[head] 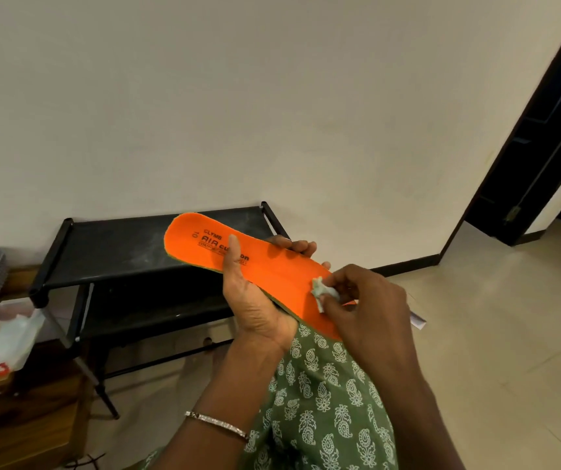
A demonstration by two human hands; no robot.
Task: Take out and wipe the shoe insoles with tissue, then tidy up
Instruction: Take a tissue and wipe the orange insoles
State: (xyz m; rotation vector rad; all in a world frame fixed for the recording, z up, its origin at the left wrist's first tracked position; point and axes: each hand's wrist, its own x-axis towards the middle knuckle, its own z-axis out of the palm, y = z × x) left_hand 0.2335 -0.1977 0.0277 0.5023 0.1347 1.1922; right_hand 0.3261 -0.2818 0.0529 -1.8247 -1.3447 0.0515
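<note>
The left hand (255, 300) grips the insole (272, 266) at mid-length, palm under it, thumb flat across the printed orange top and fingers curled over the far edge. The right hand (370, 300) pinches a crumpled tissue (321, 291) in its fingertips and presses it onto the end of the insole nearest the body. The insole sits in the air over the lap, its other end pointing away toward the black rack (119, 245).

It looks light and bendy, probably foam, so it likely sags if held by one end. A middle grip with support underneath suits it best, and wiping pressure should stay gentle. To the left, a clear box (1, 305) holds what may be more tissues, though that corner is blurred.
</note>
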